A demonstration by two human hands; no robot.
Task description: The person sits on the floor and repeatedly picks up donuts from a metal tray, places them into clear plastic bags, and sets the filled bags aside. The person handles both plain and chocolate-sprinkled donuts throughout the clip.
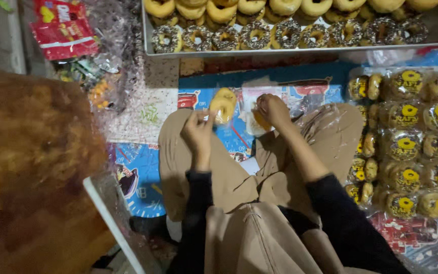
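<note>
1. Nearest, the left hand (197, 133) has its fingers pinched shut on the edge of a clear bag holding a yellow doughnut (223, 105), which hangs just beyond the fingertips.
2. Beside it, the right hand (272, 109) has its fingers curled closed around a second doughnut (260, 121) in plastic wrap.
3. Right of those fingers lie rows of bagged doughnuts (406, 147).
4. Farthest beyond, a metal tray (300, 50) holds plain and sprinkled doughnuts.

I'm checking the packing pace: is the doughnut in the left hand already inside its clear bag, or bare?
Bagged: the doughnut shows glossy clear film around it, pinched by the left hand. Whether it's sealed, cannot tell.
</note>
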